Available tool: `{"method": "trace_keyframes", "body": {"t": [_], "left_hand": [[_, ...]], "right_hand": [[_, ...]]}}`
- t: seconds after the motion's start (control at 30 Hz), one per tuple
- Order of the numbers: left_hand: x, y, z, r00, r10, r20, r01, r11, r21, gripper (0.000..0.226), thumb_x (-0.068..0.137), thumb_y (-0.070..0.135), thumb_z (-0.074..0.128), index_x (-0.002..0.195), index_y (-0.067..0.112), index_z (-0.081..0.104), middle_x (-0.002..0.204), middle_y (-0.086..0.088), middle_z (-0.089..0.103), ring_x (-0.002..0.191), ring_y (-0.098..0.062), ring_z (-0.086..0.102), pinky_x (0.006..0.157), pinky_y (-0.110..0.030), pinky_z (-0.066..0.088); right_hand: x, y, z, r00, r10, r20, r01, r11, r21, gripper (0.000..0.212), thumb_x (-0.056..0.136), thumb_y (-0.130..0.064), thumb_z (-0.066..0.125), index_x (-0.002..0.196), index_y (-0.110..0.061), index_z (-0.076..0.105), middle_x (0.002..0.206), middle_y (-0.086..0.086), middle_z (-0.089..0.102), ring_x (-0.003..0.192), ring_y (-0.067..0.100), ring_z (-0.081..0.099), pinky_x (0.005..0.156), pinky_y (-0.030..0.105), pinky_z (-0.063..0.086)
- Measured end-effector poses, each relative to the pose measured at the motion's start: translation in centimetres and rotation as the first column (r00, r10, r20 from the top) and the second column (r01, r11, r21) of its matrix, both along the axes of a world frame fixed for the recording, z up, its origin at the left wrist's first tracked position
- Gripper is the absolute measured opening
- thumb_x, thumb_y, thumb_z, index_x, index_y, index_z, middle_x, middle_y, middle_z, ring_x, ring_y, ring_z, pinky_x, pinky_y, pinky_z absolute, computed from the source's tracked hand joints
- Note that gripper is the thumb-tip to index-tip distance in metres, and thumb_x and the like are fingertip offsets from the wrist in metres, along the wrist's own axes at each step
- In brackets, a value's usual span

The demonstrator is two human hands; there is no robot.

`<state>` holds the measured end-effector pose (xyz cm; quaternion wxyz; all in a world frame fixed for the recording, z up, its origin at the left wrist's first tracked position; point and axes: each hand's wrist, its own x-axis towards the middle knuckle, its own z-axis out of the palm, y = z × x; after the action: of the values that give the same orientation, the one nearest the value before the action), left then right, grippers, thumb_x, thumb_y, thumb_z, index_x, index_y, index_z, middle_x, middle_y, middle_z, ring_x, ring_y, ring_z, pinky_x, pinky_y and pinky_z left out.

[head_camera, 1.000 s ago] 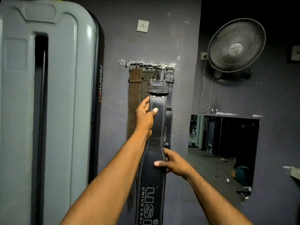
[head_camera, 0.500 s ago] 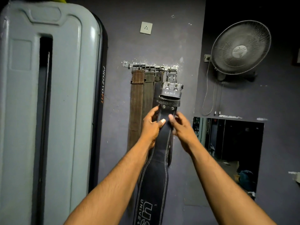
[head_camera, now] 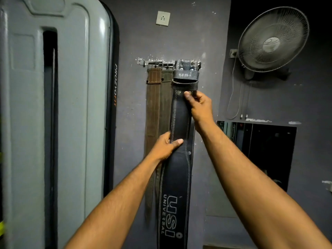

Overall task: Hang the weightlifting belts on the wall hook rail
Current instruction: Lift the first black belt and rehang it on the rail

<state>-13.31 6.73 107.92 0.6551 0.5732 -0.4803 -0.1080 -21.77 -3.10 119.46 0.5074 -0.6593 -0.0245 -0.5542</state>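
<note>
A black leather belt [head_camera: 177, 177] printed "USI UNIVERSAL" hangs upright against the wall, its buckle end up at the metal hook rail [head_camera: 154, 62]. My right hand [head_camera: 199, 106] pinches the belt just under its top loops. Lower down, my left hand [head_camera: 164, 148] grips the belt's left edge with the thumb across its front. To the left, a brown belt [head_camera: 152, 112] and an olive belt [head_camera: 166, 105] hang from the same rail. Another black belt sits mostly hidden behind the one I hold.
A tall grey machine cover [head_camera: 53, 114] labelled PROZVOFIT fills the left side. A wall fan [head_camera: 273, 39] is mounted at the upper right with cords below it. A wall socket [head_camera: 163, 18] sits above the rail, and a dark mirror panel [head_camera: 265, 150] is at the right.
The belt's buckle end has risen up to the rail. My right hand climbed to just below the top loops, while my left hand slid down the belt's left edge.
</note>
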Motion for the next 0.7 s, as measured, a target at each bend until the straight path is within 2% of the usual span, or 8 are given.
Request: {"method": "trace_keyframes", "body": {"t": [0.07,0.13,0.27,0.33,0.43,0.5,0.6,0.7], "left_hand": [[0.9,0.6,-1.0,0.992,-0.120,-0.031,0.123,0.985,0.121,0.043,0.087,0.014,0.070,0.127,0.015,0.056,0.120,-0.007,0.070,0.112,-0.022,0.067,0.103,-0.048,0.049],[1.1,0.9,-2.0,0.993,-0.119,0.003,0.115,0.967,0.228,0.035,0.089,0.015,0.068,0.122,0.018,0.061,0.116,-0.003,0.072,0.110,-0.019,0.068,0.102,-0.046,0.050],[0.5,0.3,-2.0,0.992,0.054,0.111,-0.068,0.989,0.134,0.029,0.088,0.018,0.068,0.117,0.022,0.065,0.111,0.002,0.072,0.106,-0.015,0.067,0.101,-0.047,0.051],[0.5,0.6,-2.1,0.998,-0.010,0.064,0.000,0.989,0.146,0.035,0.087,0.018,0.069,0.121,0.022,0.062,0.115,0.001,0.071,0.109,-0.016,0.066,0.101,-0.047,0.050],[0.8,1.1,-3.0,0.992,-0.123,0.002,0.120,0.972,0.204,0.046,0.085,0.011,0.071,0.127,0.022,0.057,0.122,-0.002,0.068,0.116,-0.020,0.063,0.103,-0.048,0.049],[0.4,0.9,-3.9,0.998,-0.053,0.020,0.049,0.988,0.147,0.046,0.085,0.007,0.069,0.126,0.022,0.057,0.120,-0.002,0.068,0.114,-0.019,0.063,0.102,-0.048,0.050],[0.0,0.3,-4.7,0.994,0.100,0.054,-0.103,0.993,0.059,0.048,0.084,0.006,0.070,0.126,0.024,0.057,0.118,0.000,0.069,0.109,-0.017,0.065,0.099,-0.047,0.052],[0.7,0.6,-5.3,1.000,0.029,0.013,-0.030,0.995,0.100,0.051,0.085,0.012,0.071,0.131,0.027,0.054,0.121,0.002,0.067,0.113,-0.017,0.063,0.099,-0.048,0.052]], "right_hand": [[-0.1,-0.5,0.7,0.999,-0.026,0.031,0.026,1.000,0.009,0.024,0.095,-0.012,0.067,0.114,0.002,0.070,0.107,0.017,0.074,0.096,0.021,0.068,0.096,0.045,0.056],[-0.3,-1.2,1.5,0.999,-0.021,0.046,0.019,0.999,0.032,0.025,0.095,-0.013,0.067,0.115,0.001,0.070,0.107,0.015,0.074,0.096,0.020,0.068,0.098,0.046,0.056],[-0.5,-1.7,2.2,0.998,-0.005,0.069,0.001,0.999,0.051,0.024,0.095,-0.013,0.067,0.115,-0.001,0.070,0.109,0.016,0.074,0.097,0.021,0.070,0.097,0.045,0.057],[-0.6,-1.7,2.4,0.997,0.007,0.081,-0.012,0.998,0.057,0.022,0.095,-0.012,0.066,0.114,-0.002,0.070,0.111,0.016,0.074,0.098,0.021,0.070,0.097,0.043,0.057],[-0.7,-1.9,2.5,0.994,0.014,0.108,-0.021,0.998,0.064,0.023,0.096,-0.010,0.065,0.115,0.002,0.069,0.100,0.011,0.074,0.093,0.019,0.068,0.091,0.037,0.058],[-0.6,-1.8,2.7,0.994,0.020,0.108,-0.027,0.997,0.068,0.025,0.095,-0.010,0.065,0.116,0.003,0.069,0.097,0.008,0.074,0.090,0.017,0.069,0.085,0.032,0.059],[-0.4,-1.5,2.6,0.997,0.028,0.078,-0.033,0.998,0.055,0.023,0.096,-0.012,0.066,0.115,0.000,0.070,0.102,0.011,0.075,0.091,0.017,0.071,0.082,0.031,0.060],[-0.1,-1.6,2.1,0.997,0.036,0.066,-0.039,0.998,0.045,0.022,0.095,-0.013,0.066,0.113,-0.001,0.071,0.104,0.012,0.076,0.094,0.019,0.071,0.081,0.031,0.059]]}}
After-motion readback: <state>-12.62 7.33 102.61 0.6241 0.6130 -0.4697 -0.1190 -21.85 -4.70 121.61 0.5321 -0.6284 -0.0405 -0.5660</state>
